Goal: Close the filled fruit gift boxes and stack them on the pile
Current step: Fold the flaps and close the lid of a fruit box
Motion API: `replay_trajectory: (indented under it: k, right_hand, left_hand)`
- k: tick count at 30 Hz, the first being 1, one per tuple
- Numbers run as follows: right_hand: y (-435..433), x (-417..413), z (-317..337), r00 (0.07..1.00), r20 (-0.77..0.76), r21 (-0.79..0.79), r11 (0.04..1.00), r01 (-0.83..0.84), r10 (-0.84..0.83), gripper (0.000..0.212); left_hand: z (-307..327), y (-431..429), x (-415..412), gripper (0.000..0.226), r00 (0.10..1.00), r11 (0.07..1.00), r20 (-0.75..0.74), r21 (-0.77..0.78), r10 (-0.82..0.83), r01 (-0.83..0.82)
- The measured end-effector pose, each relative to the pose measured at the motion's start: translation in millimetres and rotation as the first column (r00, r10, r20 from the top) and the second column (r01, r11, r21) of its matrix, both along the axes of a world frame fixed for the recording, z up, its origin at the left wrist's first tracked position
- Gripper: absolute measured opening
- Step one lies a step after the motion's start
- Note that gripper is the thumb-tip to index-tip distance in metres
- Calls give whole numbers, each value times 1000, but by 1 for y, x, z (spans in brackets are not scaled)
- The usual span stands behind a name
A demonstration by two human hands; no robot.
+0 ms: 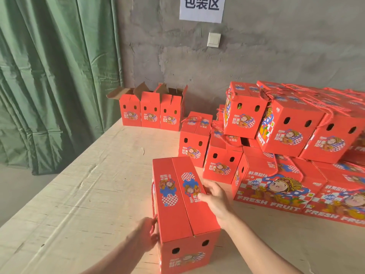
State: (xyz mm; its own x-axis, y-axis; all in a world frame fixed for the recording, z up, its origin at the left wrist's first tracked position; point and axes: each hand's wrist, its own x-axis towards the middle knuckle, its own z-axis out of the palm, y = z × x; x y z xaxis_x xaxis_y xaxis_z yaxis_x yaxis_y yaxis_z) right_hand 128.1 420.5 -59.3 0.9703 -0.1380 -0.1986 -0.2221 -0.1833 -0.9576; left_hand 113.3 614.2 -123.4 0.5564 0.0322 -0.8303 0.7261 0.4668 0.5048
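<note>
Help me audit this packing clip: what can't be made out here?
Head view:
- Closed red cardboard gift box in front: shut flaps hide its contents.
- Left hand: fingers hidden behind that box; grip unclear.
- Pile of red gift boxes: cut by right edge; count unknown.
- Three open-flapped red boxes at the back: own walls hide insides.

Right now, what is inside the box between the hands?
Contents are hidden: the box has both top flaps shut, and its two end holes show only dark.
</note>
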Motion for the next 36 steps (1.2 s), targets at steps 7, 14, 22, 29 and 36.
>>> replay_trajectory:
  k: [7,14,22,29,36]
  right_hand:
    - [7,12,49,987,135,329,944,36,-84,23]
    - [47,11,95,963,162,372,890,-262,216,26]
    - [78,10,113,967,80,394,884,-252,241,15]
    - [70,28,134,993,100,258,963,-79,55,23]
    - [76,40,181,965,261,79,995,-65,42,20]
  left_hand:
    - [49,7,28,18,926,936,352,261,135,-235]
    - [149,-1,33,34,424,904,904,222,-51,-365]
    - [153,0,45,28,266,777,849,526,-456,-347]
    - [56,9,34,24,380,318,343,939,-859,-127]
    - [78,8,40,35,337,570,602,797,-724,-200]
